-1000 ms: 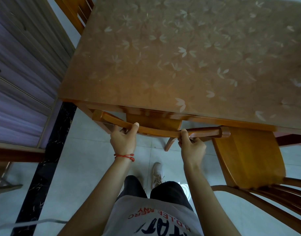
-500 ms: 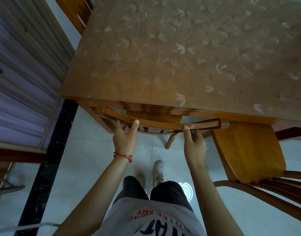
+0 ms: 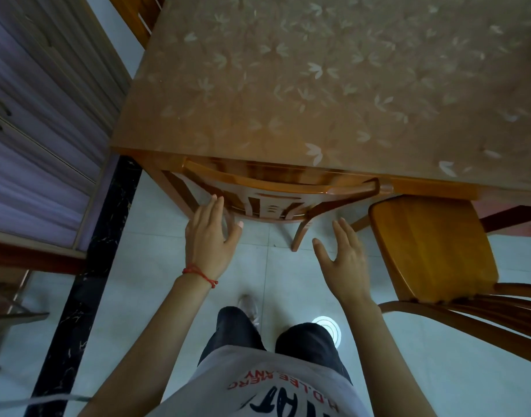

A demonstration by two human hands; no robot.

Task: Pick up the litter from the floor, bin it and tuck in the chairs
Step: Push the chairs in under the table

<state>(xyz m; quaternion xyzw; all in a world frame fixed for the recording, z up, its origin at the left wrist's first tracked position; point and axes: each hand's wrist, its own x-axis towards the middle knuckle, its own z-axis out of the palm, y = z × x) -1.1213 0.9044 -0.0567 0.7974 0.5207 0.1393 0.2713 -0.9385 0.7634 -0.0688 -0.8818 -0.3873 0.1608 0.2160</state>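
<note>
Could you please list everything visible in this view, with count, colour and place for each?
table: one, brown top with pale leaf pattern, upper centre.
tucked chair: one, orange-brown wood, backrest against the table's near edge.
pulled-out chair: one, orange-brown wood, right, seat out from under the table.
far chair: one, orange-brown wood, top left by the table's corner, partly seen.
cabinet: one, purplish with a wood frame, left.
floor: pale tiles with a black marbled strip on the left.
left hand: open, red string at the wrist, below the tucked chair's backrest.
right hand: open, beside the pulled-out chair's seat.
</note>
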